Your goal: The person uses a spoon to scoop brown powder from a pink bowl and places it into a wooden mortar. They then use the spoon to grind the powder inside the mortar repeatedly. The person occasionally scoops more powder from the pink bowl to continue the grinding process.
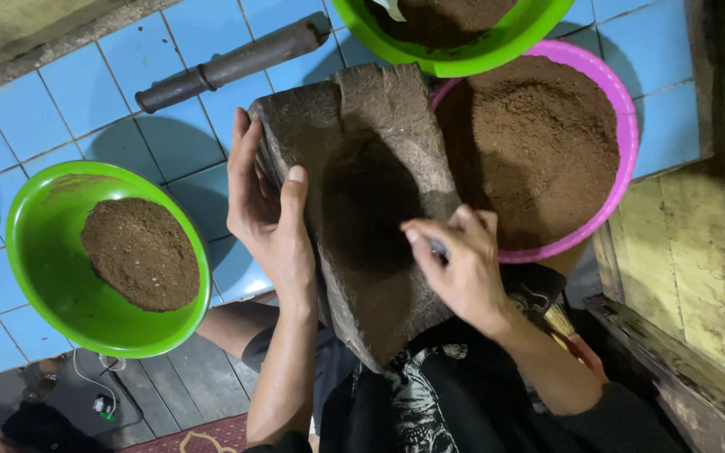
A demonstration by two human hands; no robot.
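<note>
Well out beyond the left hand sits a green plastic bowl (pixel 39 252) with a flat mound of brown powder (pixel 140 253) in it, on the blue tiled floor (pixel 69 101); up past the fingertips lies a dark pestle-like roller (pixel 232 63), untouched. The left hand (pixel 266 210) is spread wide, fingers flat along the outer edge of the hollowed stone mortar slab (pixel 362 201), thumb hooked over its rim; it seems to be propping the slab tilted against the lap, and that grip looks best kept firm and low so the slab cannot rock. The right hand (pixel 459 264) is half curled over the dark hollow, pinching a small slim tool (pixel 438 248) between thumb and fingers; what kind I cannot tell. Just beyond that hand a pink basin (pixel 623 109) brims with the same powder, touching the slab's far edge; short strokes toward it would likely spill least. Another green bowl (pixel 539 33) overlaps the basin above.
</note>
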